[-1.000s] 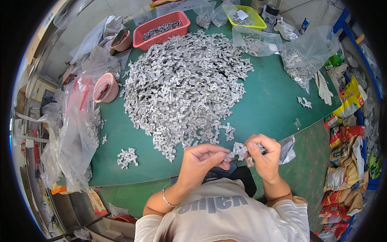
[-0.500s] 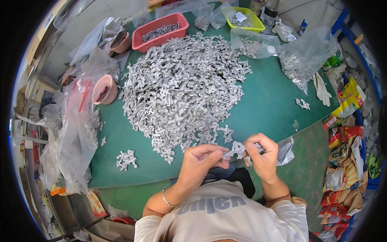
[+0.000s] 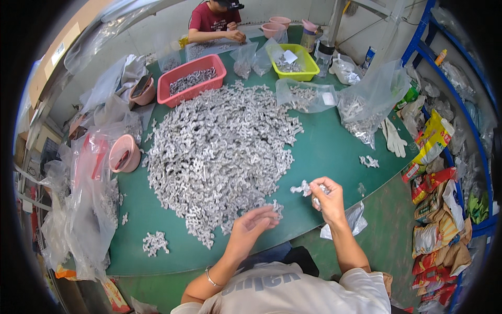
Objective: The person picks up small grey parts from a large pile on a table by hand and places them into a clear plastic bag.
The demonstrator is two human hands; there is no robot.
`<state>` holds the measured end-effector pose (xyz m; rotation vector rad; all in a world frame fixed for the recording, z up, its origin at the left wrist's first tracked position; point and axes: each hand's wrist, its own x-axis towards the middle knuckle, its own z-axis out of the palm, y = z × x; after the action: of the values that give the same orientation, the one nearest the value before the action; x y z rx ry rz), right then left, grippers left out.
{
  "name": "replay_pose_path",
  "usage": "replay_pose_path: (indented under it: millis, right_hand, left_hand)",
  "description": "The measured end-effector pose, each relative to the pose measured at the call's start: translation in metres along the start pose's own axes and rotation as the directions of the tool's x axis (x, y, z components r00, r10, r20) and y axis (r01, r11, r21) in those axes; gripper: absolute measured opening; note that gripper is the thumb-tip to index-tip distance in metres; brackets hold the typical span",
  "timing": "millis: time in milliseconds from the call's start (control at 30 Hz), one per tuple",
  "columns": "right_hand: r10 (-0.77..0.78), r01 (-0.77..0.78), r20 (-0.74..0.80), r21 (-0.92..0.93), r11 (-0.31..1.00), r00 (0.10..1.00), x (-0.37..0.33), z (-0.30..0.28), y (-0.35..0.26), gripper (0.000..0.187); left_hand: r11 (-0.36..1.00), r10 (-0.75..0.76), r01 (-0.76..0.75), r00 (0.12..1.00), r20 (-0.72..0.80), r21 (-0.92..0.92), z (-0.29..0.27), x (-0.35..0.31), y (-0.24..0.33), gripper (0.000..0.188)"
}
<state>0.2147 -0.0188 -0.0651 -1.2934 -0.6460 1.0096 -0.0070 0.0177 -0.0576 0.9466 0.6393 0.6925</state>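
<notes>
A large heap of small silvery metal castings [image 3: 219,152] covers the middle of the green table [image 3: 314,141]. My right hand [image 3: 329,201] is closed on metal castings [image 3: 300,188], one jutting out to the left past my fingertips and others partly hidden in the palm. Beside the front edge of the heap, my left hand [image 3: 253,228] has its fingers stretched out and apart from the right hand. A loose casting [image 3: 277,209] lies right by its fingertips; I see nothing held there. A small cluster of castings [image 3: 155,243] sits at the front left.
Behind the heap stand a red basin [image 3: 193,81] and a yellow-green basin [image 3: 293,63], both with metal parts. Clear bags of parts [image 3: 361,107], a white glove [image 3: 393,138] and a pink bucket [image 3: 125,153] flank it. A co-worker [image 3: 214,23] sits at the far side.
My hands have come apart: the left has let go and opened toward the heap, while the right keeps the castings. The view has tilted up, bringing the co-worker into sight.
</notes>
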Motion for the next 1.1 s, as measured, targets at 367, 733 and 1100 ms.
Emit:
replay_pose_path:
  millis: [367, 733, 1100]
  right_hand:
    - [-0.366, 0.338, -0.207, -0.158, 0.928, 0.907, 0.136, -0.005, -0.080, 0.019]
    - [-0.325, 0.288, -0.008, -0.447, 0.847, 0.946, 0.112, -0.001, -0.052, 0.014]
    - [-0.557, 0.506, 0.267, -0.796, 0.332, 0.786, 0.166, 0.009, -0.002, 0.017]
  left_hand:
    - [0.995, -0.094, 0.095, 0.993, -0.070, 0.018, -0.020, 0.011, -0.008, 0.026]
    - [0.996, -0.065, 0.070, 0.994, -0.086, 0.057, -0.032, 0.009, -0.010, 0.024]
    - [0.997, -0.039, 0.041, 0.999, -0.028, 0.072, -0.020, 0.011, -0.012, 0.024]
